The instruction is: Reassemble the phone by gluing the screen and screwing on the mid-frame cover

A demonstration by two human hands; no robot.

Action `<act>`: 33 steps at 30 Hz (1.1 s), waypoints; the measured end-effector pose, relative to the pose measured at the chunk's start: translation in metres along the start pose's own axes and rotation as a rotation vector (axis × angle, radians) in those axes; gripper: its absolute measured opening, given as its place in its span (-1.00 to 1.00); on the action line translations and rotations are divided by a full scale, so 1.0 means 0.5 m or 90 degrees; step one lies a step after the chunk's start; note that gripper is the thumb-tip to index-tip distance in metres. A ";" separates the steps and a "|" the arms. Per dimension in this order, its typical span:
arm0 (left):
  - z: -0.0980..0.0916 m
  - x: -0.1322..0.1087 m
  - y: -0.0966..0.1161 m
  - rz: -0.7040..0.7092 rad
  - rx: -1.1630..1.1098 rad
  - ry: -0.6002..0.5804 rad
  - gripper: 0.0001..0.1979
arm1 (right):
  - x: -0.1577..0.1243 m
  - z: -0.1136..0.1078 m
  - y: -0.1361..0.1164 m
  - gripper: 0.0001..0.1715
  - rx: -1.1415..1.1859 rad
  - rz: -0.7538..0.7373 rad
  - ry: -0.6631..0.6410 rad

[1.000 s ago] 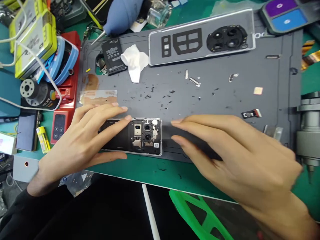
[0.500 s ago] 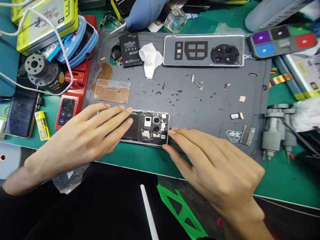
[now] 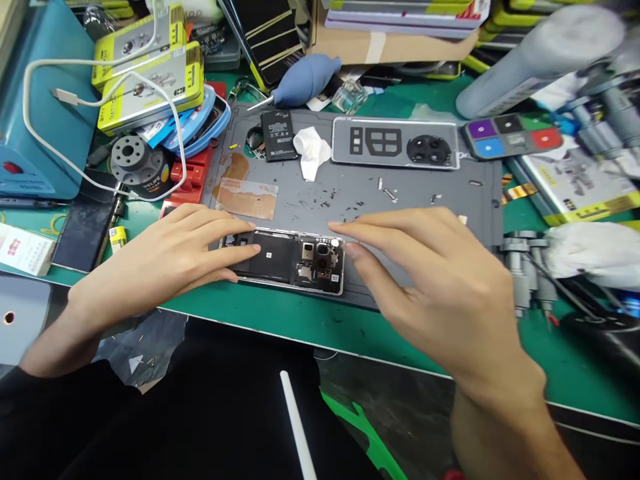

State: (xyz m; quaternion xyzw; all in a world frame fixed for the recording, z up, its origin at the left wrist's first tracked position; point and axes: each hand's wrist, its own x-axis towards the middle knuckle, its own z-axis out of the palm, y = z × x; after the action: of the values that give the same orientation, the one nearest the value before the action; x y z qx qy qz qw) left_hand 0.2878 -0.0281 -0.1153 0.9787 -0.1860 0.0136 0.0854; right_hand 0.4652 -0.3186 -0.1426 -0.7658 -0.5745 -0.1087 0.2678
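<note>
An opened smartphone [image 3: 273, 257], back cover off, lies on the grey work mat [image 3: 295, 200] near the front edge, its camera parts at the right end. My left hand [image 3: 170, 253] rests over the phone's left end, fingers stretched and spread across it. At the upper right corner of the phone is my right hand [image 3: 440, 287], thumb and forefinger held apart with nothing visible between them. I cannot tell whether those fingertips touch the frame. Farther back on the mat lie a detached phone back cover [image 3: 393, 143], a black battery [image 3: 280, 137] and a crumpled white tissue [image 3: 313, 150].
Small dark scraps [image 3: 325, 199] litter the mat. Behind it are a blue air blower [image 3: 305, 80] and a small glass jar [image 3: 349, 98]. Boxes [image 3: 150, 93] and a white cable [image 3: 103, 100] crowd the left; grey screwdrivers [image 3: 517, 270] stand at right.
My right hand has moved from the phone's right end up to its upper right corner. My left hand has slid left, uncovering more of the phone. The camera view has shifted, showing more of the back.
</note>
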 end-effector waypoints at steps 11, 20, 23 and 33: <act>0.035 0.058 0.046 -0.013 0.034 0.066 -0.38 | -0.089 -0.004 -0.033 -0.77 0.361 0.495 0.003; 0.076 0.113 0.066 -0.029 0.049 0.090 -0.25 | -0.013 -0.014 0.054 -0.56 0.565 0.595 -0.211; 0.079 0.113 0.063 -0.036 0.031 0.089 -0.27 | -0.012 -0.019 0.063 -0.60 0.559 0.586 -0.223; 0.083 0.116 0.060 -0.045 -0.008 0.075 -0.28 | 0.025 -0.023 0.100 -0.64 0.659 0.613 -0.306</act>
State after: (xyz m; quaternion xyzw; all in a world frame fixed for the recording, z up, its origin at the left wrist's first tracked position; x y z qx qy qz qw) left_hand 0.3307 -0.0839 -0.1479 0.9817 -0.1459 0.0670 0.1028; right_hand 0.5176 -0.3242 -0.1412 -0.7114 -0.1958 0.4756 0.4790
